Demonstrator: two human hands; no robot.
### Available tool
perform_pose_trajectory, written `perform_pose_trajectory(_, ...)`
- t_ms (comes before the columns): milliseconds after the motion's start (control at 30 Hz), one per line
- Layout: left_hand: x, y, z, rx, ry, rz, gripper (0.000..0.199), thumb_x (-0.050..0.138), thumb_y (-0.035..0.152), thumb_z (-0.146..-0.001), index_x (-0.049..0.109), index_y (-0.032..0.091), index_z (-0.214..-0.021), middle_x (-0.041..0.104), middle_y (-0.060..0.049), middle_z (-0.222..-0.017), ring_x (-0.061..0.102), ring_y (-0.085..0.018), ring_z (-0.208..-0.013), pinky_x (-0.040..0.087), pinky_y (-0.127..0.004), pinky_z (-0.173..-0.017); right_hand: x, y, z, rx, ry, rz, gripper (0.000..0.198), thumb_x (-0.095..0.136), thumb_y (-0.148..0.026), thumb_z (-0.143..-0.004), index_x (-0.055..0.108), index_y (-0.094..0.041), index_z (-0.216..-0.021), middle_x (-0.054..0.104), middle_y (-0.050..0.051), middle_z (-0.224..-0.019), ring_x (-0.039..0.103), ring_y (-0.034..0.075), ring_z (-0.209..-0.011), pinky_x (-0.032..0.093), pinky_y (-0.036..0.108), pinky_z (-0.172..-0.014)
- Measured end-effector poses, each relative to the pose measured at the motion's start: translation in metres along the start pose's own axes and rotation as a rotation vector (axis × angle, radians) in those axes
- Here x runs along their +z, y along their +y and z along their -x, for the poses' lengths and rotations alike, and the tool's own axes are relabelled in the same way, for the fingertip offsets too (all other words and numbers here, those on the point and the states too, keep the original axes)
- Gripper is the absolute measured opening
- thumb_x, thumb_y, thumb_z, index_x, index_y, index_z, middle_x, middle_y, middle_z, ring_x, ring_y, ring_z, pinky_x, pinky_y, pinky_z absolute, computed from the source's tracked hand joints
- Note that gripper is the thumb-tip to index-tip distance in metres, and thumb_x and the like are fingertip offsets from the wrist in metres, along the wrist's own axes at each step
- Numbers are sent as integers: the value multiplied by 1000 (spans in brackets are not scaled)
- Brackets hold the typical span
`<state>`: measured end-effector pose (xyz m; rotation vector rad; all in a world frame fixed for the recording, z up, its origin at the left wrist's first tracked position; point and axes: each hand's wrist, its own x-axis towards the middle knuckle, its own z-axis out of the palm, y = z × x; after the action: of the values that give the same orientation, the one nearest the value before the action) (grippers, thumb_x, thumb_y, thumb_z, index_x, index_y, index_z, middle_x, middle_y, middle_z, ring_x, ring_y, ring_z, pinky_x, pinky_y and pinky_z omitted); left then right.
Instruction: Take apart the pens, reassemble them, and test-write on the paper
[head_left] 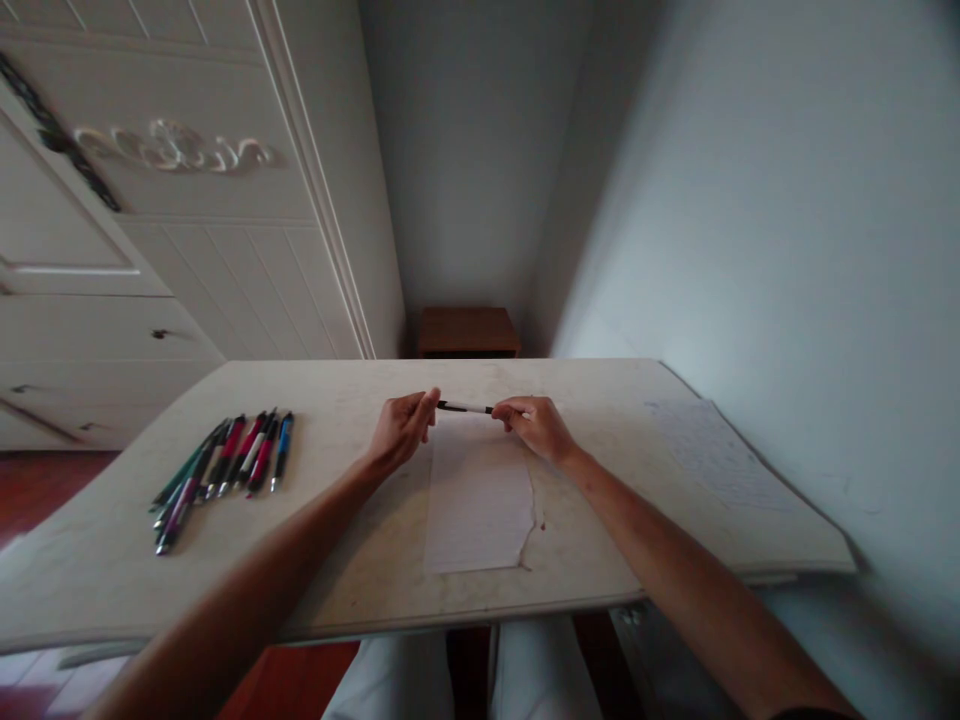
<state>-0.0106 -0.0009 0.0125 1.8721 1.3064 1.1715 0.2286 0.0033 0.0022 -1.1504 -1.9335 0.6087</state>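
A white pen with dark ends (466,407) is held level between my two hands, above the far edge of a sheet of paper. My left hand (403,425) pinches its left end, with the fingers curled. The other end is gripped by the thumb and fingers of my right hand (534,422). Fingertips hide both tips of the pen. Beneath lies the white sheet of paper (480,500), its right edge torn and uneven.
Several pens in green, red, purple, white and blue (225,460) lie in a group at the left of the white table (360,570). A paper with handwriting (720,455) is at the right, near the wall. A white cabinet (187,270) stands behind the left side; a brown wooden box-like piece (469,328) stands beyond the far edge.
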Motion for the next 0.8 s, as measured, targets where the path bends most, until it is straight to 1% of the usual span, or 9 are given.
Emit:
perform_pose_trajectory(100, -2, -1, 1, -4, -20, -16, 60, 37, 56, -94, 56, 16, -54, 49, 0, -42, 46, -10, -40, 36, -21, -45, 0, -1, 0, 9, 3, -11, 26, 55, -30, -90, 77, -18, -81, 69, 2, -61, 64, 15, -60, 46, 24, -61)
perform_pose_trajectory(200, -2, -2, -2, 59, 5, 45, 41, 56, 54, -85, 64, 14, -89, 65, -3, -71, 52, -9, -46, 37, -20, -45, -1, -2, 0, 35, 17, -17, 24, 56, -27, -89, 77, -18, -81, 69, 2, -61, 64, 15, -59, 46, 24, -61)
perform_pose_trajectory(300, 0, -4, -6, 125, -2, 65, 46, 70, 47, -76, 61, 16, -109, 68, -3, -81, 55, -9, -48, 41, -21, -48, 0, -1, 0, 69, 15, -21, 24, 56, -26, -88, 77, -17, -81, 69, 2, -60, 64, 15, -59, 46, 24, -61)
perform_pose_trajectory(400, 2, -5, -7, 121, 4, -18, 31, 66, 46, -79, 67, 16, -87, 62, 1, -58, 51, -9, -42, 40, -20, -47, 0, 1, 0, 79, 0, -25, 23, 56, -25, -87, 77, -17, -81, 69, 2, -61, 64, 15, -59, 46, 24, -61)
perform_pose_trajectory(500, 0, -5, -5, 29, 21, -72, 48, 50, 53, -88, 60, 15, -61, 54, 1, -47, 46, -8, -39, 35, -20, -42, 2, 2, 0, 68, -21, -41, 22, 57, -26, -86, 77, -17, -82, 69, 2, -61, 63, 14, -59, 46, 23, -60)
perform_pose_trajectory(567, -2, -4, -4, -18, 14, -71, 59, 38, 57, -93, 56, 15, -55, 51, 0, -44, 45, -9, -37, 34, -20, -41, 3, 2, 0, 62, -21, -52, 22, 57, -28, -86, 76, -18, -82, 69, 2, -61, 63, 14, -59, 46, 23, -59)
perform_pose_trajectory(633, -3, -3, -4, -1, 7, -27, 56, 38, 58, -93, 61, 14, -66, 56, -1, -52, 48, -9, -40, 36, -20, -43, 3, 2, 0, 62, -11, -53, 23, 57, -28, -87, 76, -18, -81, 68, 2, -60, 63, 14, -59, 45, 23, -59)
perform_pose_trajectory(733, -3, -3, -5, 86, -10, 63, 46, 58, 55, -83, 62, 15, -106, 67, -5, -86, 54, -9, -49, 41, -20, -46, 2, 2, 0, 78, 3, -42, 23, 57, -27, -87, 76, -17, -81, 68, 2, -60, 63, 14, -58, 45, 23, -59)
perform_pose_trajectory(800, 0, -4, -6, 142, -21, 52, 47, 67, 49, -78, 62, 16, -111, 67, -7, -96, 55, -8, -51, 42, -20, -48, 1, 2, 0, 85, 5, -38, 23, 56, -26, -87, 76, -17, -81, 68, 2, -60, 62, 14, -58, 44, 23, -58)
